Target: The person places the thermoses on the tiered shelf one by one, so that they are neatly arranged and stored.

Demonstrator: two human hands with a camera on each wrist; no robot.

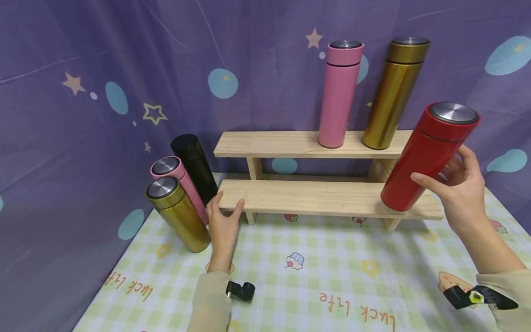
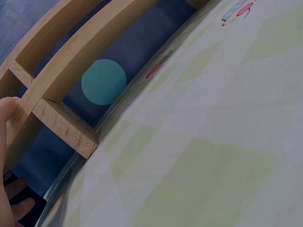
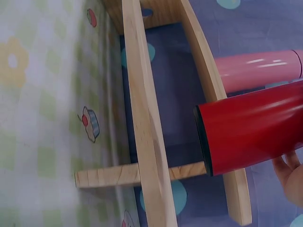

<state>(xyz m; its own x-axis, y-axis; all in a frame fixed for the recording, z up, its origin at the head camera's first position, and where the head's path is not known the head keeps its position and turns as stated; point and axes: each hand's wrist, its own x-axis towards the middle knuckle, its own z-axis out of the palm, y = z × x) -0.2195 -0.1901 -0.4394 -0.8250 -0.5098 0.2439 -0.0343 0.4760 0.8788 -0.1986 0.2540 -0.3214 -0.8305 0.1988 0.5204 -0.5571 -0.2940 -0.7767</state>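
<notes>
My right hand (image 1: 466,191) grips a red thermos bottle (image 1: 429,154) with a steel-topped lid. The bottle tilts in the head view, its base over the right part of the lower board; the right wrist view shows a gap between the dark base of the red bottle (image 3: 251,130) and that board. At the other end, my left hand (image 1: 223,230) holds the left end of the lower board (image 1: 298,196) of a two-tier wooden rack, thumb at the front edge. The fingers (image 2: 22,208) curl past the board's end in the left wrist view.
A pink bottle (image 1: 341,99) and a gold bottle (image 1: 394,99) stand on the upper board (image 1: 265,143). Left of the rack, close by my left hand, are a black bottle (image 1: 195,166), another pink bottle (image 1: 191,189) and another gold bottle (image 1: 180,219) on the checked tablecloth (image 1: 332,263).
</notes>
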